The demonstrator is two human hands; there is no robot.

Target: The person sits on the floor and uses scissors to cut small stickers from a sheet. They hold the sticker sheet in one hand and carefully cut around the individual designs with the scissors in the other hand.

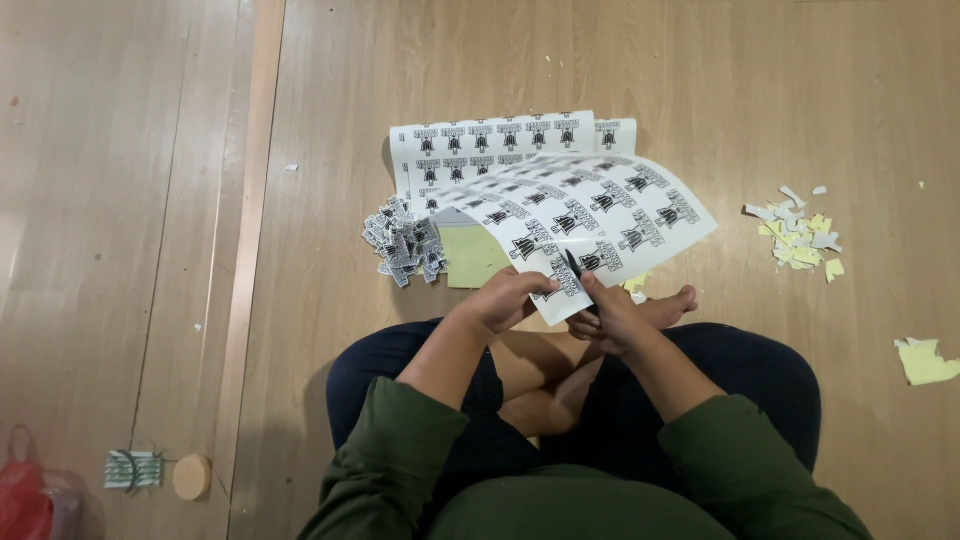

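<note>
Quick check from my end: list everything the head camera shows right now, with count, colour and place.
Sticker sheet: one, white with black prints, curled, held in both hands.
Flat sticker sheets: a stack, white and black, on the floor behind it.
Cut stickers: one pile, black and white, floor left of the sheets.
Backing paper: one piece, pale yellow, under the held sheet.
Paper scraps: one heap, yellow and white, floor at right.
Torn scrap: one, yellow, far right.
Round wooden disc: one, tan, lower left.
Red bag: one, bottom left corner.
Scissors: one pair, dark, in the right hand, at the sheet.
Left hand: grips the sheet edge.
Right hand: holds the scissors.
</note>
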